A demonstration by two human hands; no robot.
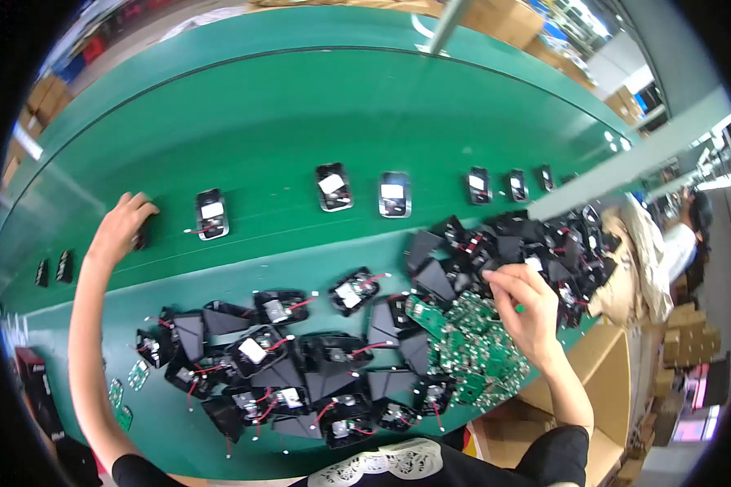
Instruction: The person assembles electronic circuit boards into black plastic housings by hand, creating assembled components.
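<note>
At the far left, my left hand (122, 230) curls its fingers over a dark plastic housing (140, 237) on the green belt, hiding most of it. My right hand (530, 311) is raised above the heaped green circuit boards (475, 357). Its thumb and forefinger come together in a pinch; I cannot make out anything between them. Behind that hand lies a big pile of black housings (508, 247) with red wires. More black housings with wires (272, 349) cover the near worktop in front of me.
Along the belt (260, 114) sit spaced housings with white labels, such as this one (394, 195). A few small boards (138, 373) lie at the left. An open cardboard box (597, 381) stands by my right forearm. A grey metal post (625, 166) slants across the right; another person (682, 235) is beyond it.
</note>
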